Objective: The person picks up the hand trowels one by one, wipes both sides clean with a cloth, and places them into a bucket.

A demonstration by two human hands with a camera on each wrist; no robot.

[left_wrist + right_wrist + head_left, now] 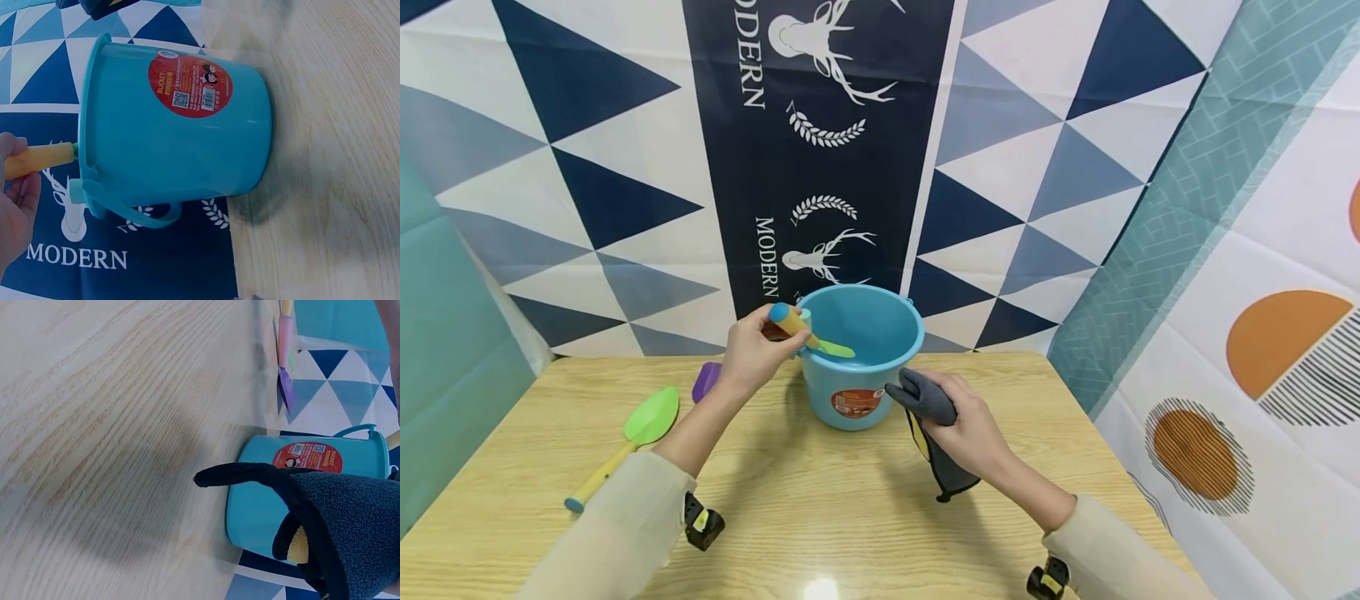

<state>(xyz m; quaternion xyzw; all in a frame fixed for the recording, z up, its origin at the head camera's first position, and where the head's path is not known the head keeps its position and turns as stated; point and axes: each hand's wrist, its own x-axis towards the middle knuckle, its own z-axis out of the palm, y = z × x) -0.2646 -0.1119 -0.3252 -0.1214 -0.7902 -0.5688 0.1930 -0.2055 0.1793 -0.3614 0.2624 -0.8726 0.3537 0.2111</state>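
In the head view, my left hand (758, 350) pinches the yellow handle of a small garden tool (800, 325) with a blue end cap. Its green end reaches over the rim into a light-blue bucket (850, 379); the bucket wall hides that end in the left wrist view. The bucket stands upright on the table, a red label on its front. At the bucket's right side my right hand (967, 423) grips a bunched dark-grey cloth (951, 471) with black edging. Part of it hangs down, and a yellow patch shows in its fold.
On the wooden table (820, 517), a green shovel (651, 417) with a yellow handle lies to the left, partly behind my left sleeve. A purple shovel (706, 381) lies farther back beside my wrist. Patterned cloth walls (1015, 225) close in the back and sides.
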